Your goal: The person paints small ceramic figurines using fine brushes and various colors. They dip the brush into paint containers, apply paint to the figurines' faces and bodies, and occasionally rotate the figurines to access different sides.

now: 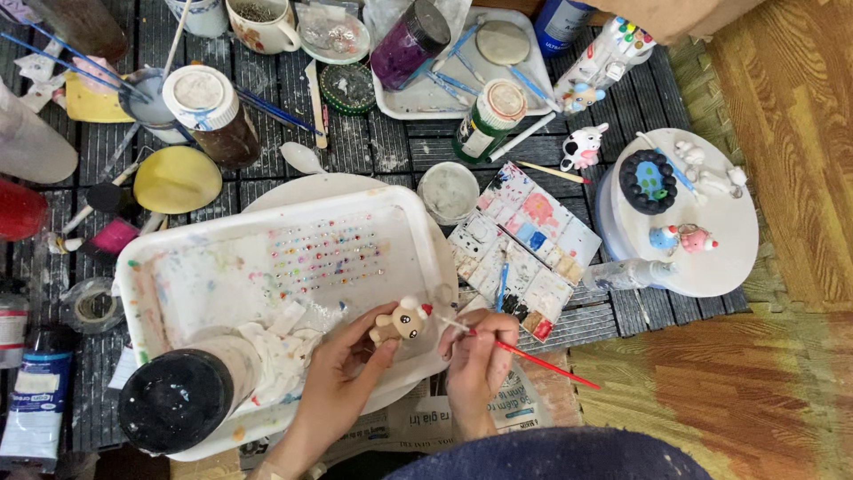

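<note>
My left hand [342, 369] holds a small tan bear figurine [400, 321] with a red spot on its head, over the near right corner of a white paint-stained tray [178, 267]. My right hand [480, 356] grips a thin red-handled brush [533, 358], its tip pointing left at the figurine's head. A sheet of small coloured gems [324, 253] lies in the tray just beyond the figurine.
A black-lidded jar [178, 400] stands on the tray's near left. A paint palette [524, 249] lies right of the tray. A round white stand [702, 222] at right carries small figurines. Jars, cups, brushes and bottles crowd the dark mat behind. Newspaper [515, 400] lies under my hands.
</note>
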